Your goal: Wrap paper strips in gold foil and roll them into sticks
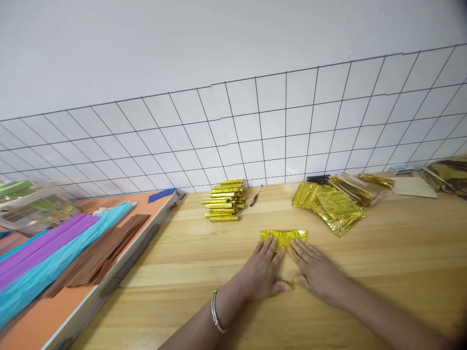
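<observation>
A shiny gold foil sheet [283, 234] lies flat on the wooden table, its lower part covered by my fingers. My left hand [265, 267] rests on its left half, fingers stretched out and palm down. On the right half, my right hand [314, 270] lies in the same way, fingers extended. Both thumbs point inward on the bare wood below the sheet. Beyond the hands to the left is a stack of gold foil rolls [224, 201]. Farther off to the right lies a loose pile of flat gold sheets [337, 211].
A pen [256, 197] lies beside the rolls. At the left, an orange-based tray [120, 206] holds purple, turquoise and brown crepe paper [105, 248], with a clear plastic box [32, 206] behind. A black wire grid [272, 114] stands along the wall. Beige card [414, 187] sits at the right.
</observation>
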Motion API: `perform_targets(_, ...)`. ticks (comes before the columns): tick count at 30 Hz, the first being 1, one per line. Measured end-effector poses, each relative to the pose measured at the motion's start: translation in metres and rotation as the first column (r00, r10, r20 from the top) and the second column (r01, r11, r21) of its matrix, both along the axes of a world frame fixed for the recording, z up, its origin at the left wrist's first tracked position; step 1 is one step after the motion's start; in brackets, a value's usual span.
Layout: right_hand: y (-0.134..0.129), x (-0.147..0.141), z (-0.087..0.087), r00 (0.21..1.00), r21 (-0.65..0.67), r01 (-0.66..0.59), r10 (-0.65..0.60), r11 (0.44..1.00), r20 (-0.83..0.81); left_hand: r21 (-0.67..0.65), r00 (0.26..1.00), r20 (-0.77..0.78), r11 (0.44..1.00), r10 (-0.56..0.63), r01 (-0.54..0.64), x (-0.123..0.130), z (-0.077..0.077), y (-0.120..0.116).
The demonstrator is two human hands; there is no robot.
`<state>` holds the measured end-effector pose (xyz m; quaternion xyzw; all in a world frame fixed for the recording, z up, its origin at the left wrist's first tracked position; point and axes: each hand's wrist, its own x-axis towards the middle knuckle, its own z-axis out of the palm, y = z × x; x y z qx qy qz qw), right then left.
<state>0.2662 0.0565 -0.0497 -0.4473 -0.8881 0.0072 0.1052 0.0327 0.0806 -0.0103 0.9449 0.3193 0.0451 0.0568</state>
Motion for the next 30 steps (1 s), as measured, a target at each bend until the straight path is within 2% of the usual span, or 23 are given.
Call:
perform_targets(6, -0.002, 0.013, 0.009, 0.999, -0.065, 0.003, 0.000, 0.998, 0.037, -0.017, 1.000, 0.025, 1.000, 0.010, -0.009, -0.015, -0.001, 0.000)
perform_targets(13, -0.010, 0.031, 0.013, 0.999, -0.057, 0.040, -0.039, 0.998, 0.024, -0.047, 0.998, 0.039, 0.998, 0.038, -0.037, -0.033, 0.000, -0.001)
perform_targets(20, -0.014, 0.035, 0.013, 0.998, -0.040, 0.061, -0.061, 0.997, 0.011, -0.039, 0.993, 0.039, 0.994, 0.108, -0.107, -0.042, 0.003, -0.006)
perform_targets(25, 0.006, 0.038, 0.015, 0.998, -0.045, 0.055, -0.053, 0.997, 0.044, 0.023, 0.979, 0.116, 0.985, 0.167, -0.171, -0.037, 0.007, 0.001)
perform_targets(30, 0.035, 0.037, 0.012, 0.998, -0.025, 0.015, -0.014, 1.000, 0.057, 0.059, 0.972, 0.164, 0.982, 0.169, -0.180, -0.022, 0.005, 0.022)
